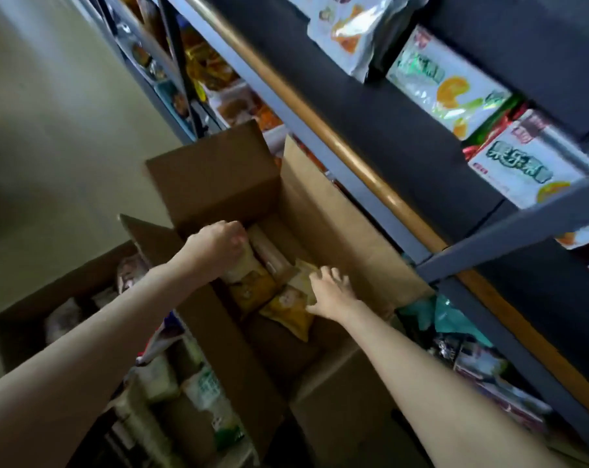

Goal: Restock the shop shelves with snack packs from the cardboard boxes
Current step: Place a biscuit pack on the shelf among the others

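Left hand: our left hand (pixel 218 244) curls round the top of an upright yellow pack (pixel 249 282) at the far left of the open box (pixel 337 231), gripping it where we judge it lifts most easily.
Right hand: our right hand (pixel 330 292) lies with fingers spread, palm down, on a second yellow pack (pixel 289 314) just right of the first, probably steadying it or feeling for an edge; we cannot tell whether the thumb hooks under.
Packs: both sit low inside the box, long axes running from near right to far left, tops toward the far wall.
Box: its flaps stand open so we can reach in; it rests beside the shelf unit (pixel 353 157).
Shelves: on the right, white snack bags (pixel 448 86) face outward.
Other box: at near left, another carton (pixel 33 298) holds pale packs.
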`<state>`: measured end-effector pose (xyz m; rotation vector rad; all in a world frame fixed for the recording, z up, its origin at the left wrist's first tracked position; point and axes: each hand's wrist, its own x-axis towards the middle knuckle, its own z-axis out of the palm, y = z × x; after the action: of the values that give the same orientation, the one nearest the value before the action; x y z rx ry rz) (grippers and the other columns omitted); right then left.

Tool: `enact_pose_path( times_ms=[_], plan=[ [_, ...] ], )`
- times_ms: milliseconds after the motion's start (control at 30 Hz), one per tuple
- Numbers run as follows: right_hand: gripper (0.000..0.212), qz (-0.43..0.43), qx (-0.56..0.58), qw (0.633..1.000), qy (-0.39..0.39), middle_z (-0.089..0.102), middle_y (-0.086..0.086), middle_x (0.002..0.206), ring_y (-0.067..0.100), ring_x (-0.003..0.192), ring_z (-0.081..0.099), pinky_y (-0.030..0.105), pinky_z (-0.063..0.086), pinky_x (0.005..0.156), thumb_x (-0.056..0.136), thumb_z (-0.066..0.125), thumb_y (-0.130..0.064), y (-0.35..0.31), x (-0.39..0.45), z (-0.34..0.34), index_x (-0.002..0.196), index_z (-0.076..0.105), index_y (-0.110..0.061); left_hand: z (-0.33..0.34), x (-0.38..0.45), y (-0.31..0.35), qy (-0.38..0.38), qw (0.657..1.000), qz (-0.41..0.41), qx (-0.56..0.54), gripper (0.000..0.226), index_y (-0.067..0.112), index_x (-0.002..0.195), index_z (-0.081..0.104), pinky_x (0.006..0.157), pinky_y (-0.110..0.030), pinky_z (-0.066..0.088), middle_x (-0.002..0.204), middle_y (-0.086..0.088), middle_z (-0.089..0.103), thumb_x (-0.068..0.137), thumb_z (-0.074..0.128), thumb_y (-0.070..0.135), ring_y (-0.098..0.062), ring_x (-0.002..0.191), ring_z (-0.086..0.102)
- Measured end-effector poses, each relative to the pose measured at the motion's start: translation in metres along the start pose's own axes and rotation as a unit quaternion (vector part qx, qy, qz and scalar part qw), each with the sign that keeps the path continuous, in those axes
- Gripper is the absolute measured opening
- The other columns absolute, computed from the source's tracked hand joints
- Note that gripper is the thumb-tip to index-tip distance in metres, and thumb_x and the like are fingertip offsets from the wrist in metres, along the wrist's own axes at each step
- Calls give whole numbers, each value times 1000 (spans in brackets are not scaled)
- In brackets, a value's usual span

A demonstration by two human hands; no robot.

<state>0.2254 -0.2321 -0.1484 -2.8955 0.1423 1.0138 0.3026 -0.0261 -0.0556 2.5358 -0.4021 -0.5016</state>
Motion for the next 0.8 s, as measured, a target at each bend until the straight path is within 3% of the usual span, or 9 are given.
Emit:
enact_pose_path(
  times_ms=[100,200,333,400,500,600,667,800],
  plan=[
    [89,1,51,998,-31,15,15,153,35,140,16,50,18,113,81,61,-54,5,43,40,148,14,-18,35,32,-10,-90,994,-69,2,30,5,120,55,98,-41,44,123,-13,54,95,38,8,-30,115,52],
    [96,17,96,993,-71,2,14,156,38,142,5,54,12,113,79,64,-53,-5,70,75,149,6,-21,55,45,-20,-106,987,-119,4,31,4,122,54,97,-39,45,122,-13,56,96,39,9,-30,114,54],
    [110,58,35,994,-91,-20,16,154,53,136,-12,64,14,107,77,72,-42,-21,92,109,149,-9,-24,72,56,-33,-119,985,-122,20,28,14,117,58,89,-36,49,118,-9,59,90,49,13,-27,107,57],
    [105,63,-11,996,-58,-22,18,153,59,134,-9,64,26,104,81,70,-33,-24,97,120,149,-10,-26,78,59,-38,-128,984,-120,14,27,14,116,58,89,-37,49,117,-8,59,89,52,14,-27,107,56],
    [91,50,-19,999,0,-14,17,155,60,133,-1,50,46,96,85,65,-19,-21,99,124,150,2,-25,86,60,-42,-117,987,-107,18,27,12,115,59,91,-40,48,116,-8,60,89,52,14,-26,107,56],
    [89,61,117,991,1,-1,11,155,49,138,6,49,40,102,77,75,-25,-8,94,107,146,18,-25,89,54,-39,-100,991,-94,2,27,9,114,60,91,-41,49,115,-11,62,90,49,12,-27,107,58],
    [86,69,242,968,11,10,10,152,40,138,16,47,33,107,74,77,-28,0,83,87,144,27,-21,88,46,-30,-90,991,-93,-13,27,9,115,60,89,-37,50,116,-11,61,91,47,11,-26,106,58],
    [82,26,415,898,146,33,12,137,27,125,40,23,32,98,64,84,-25,-2,33,32,134,41,-15,76,29,-8,-40,977,-175,-112,32,8,118,56,82,-32,45,117,-10,60,93,47,27,-29,106,57]
  ],
)
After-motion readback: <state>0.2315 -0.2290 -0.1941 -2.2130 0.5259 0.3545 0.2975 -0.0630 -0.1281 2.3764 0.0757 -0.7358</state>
